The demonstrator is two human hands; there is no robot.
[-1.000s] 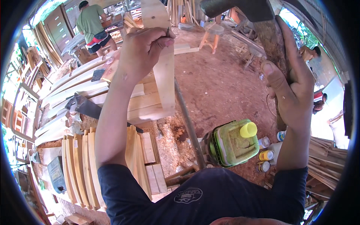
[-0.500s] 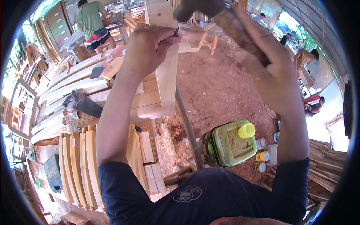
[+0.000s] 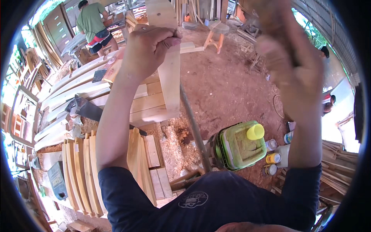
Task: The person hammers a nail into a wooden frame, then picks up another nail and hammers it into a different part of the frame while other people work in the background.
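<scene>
My left hand (image 3: 148,48) is closed over the pale wooden board (image 3: 170,85), with thumb and forefinger pinching a small dark nail (image 3: 176,32). Most of the nail is hidden by the fingertips. Up at the right, my right hand (image 3: 295,81) is wrapped round the handle of a hammer (image 3: 276,17). Both hand and hammer are smeared by motion, and the hammer's head is hard to make out. The hammer is well apart from the nail and the board.
Curved wooden slats (image 3: 79,174) stand in a row at lower left; more planks (image 3: 77,92) lie beyond. A green jug (image 3: 241,149) with a yellow cup (image 3: 255,132) stands near my right side, by several small tubs (image 3: 273,158). A stool (image 3: 216,33) and a person (image 3: 92,25) are farther off.
My right hand has swung the hammer up and to the right, away from my left hand. My left hand keeps its pinch, shifting slightly left in view.
</scene>
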